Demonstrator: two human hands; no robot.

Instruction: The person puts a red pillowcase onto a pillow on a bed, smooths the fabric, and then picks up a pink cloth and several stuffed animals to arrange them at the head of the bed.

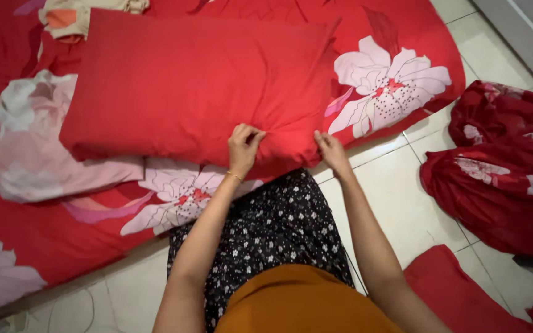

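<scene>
A: Starting nearest the camera, what lies around the person?

B: An orange top and a dark skirt with small white flowers fill the bottom centre. A flat red cloth (458, 290) lies on the tiled floor (402, 203) at the lower right, and above it, at the right edge, sits a heap of dark red floral bedding (501, 179).

A: And the hands?

B: The left hand (243, 146), a thin gold bracelet (234, 176) on its wrist, has its fingers curled shut, pinching the near edge of the red pillow (192, 86). The right hand (331, 151) lies at the same edge just to the right, fingers bunched on the fabric; whether it truly pinches it, I cannot tell.

A: Where is the pillow?

B: Across the upper centre of the frame, lying flat on a mattress covered by a red sheet with large white and pink flowers (390, 80). Its near long edge runs just past the knees.

A: Anything crowding it?

B: A pale pink and white floral cloth (32, 148) pokes out from under its left end. A cream and orange garment (75, 15) lies bunched at the upper left, touching the far corner.

A: Open room?

B: Bare tiles between the mattress edge and the bedding heap, centre right, and a strip at the lower left.
</scene>
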